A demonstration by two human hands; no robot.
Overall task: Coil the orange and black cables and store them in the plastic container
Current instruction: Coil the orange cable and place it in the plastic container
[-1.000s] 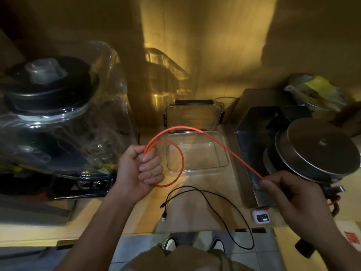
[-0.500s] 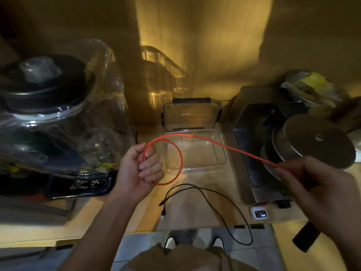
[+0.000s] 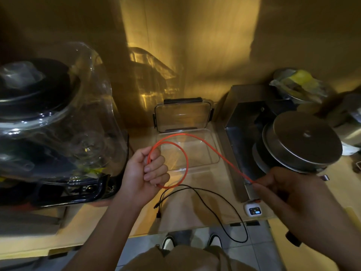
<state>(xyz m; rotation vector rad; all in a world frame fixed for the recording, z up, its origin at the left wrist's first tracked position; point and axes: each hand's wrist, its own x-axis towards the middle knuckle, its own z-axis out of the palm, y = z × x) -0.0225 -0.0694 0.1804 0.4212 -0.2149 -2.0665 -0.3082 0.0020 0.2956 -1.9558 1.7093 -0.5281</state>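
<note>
Both hands grasp the orange cable (image 3: 186, 165): left hand (image 3: 145, 171) clenched on its loop, right hand (image 3: 283, 190) pinching the strand.

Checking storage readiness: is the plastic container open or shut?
Open: the plastic container has its lid propped upright behind it, nothing inside.

My orange cable (image 3: 186, 163) forms one loop, then arcs over toward four o'clock. The black cable (image 3: 213, 204) lies loose on the tabletop at six o'clock, drooping past its edge. The clear plastic container (image 3: 212, 153) sits open at twelve o'clock, lid upright behind.
</note>
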